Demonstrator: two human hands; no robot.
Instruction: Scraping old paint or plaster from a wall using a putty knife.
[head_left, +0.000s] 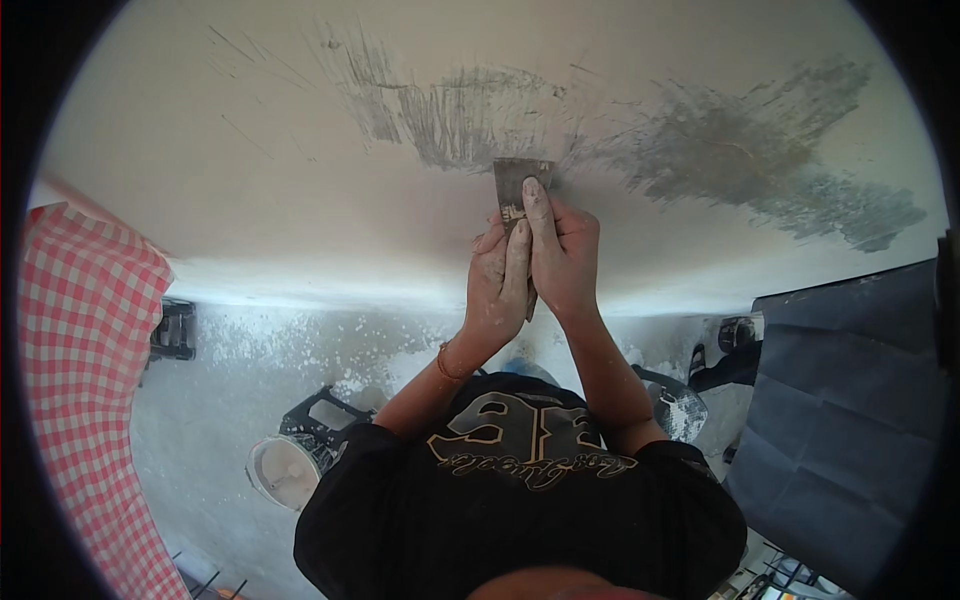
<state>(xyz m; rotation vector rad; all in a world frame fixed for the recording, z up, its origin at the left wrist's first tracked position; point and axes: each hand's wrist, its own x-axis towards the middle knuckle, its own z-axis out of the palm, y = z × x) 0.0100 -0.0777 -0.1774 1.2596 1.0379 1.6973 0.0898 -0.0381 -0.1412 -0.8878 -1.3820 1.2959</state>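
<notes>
A putty knife (511, 180) with a flat, stained metal blade points up against a pale wall (360, 217). My left hand (496, 277) wraps its handle from the left, the thumb lying along it. From the right, my right hand (564, 247) grips it too, with its thumb pressed flat on the blade. Both hands are smeared with whitish dust. Just above the blade edge runs a streaky grey scraped patch (450, 112). A broader grey patch (720, 146) spreads over the wall to the right. Most of the handle is hidden by my fingers.
Behind my left arm a bucket (285, 472) of pale material stands on the white-spattered floor (217, 405). A black frame-like object (330, 412) is beside it. Red-and-white checked cloth (90, 322) hangs at left; a dark creased sheet (832, 405) covers something at right.
</notes>
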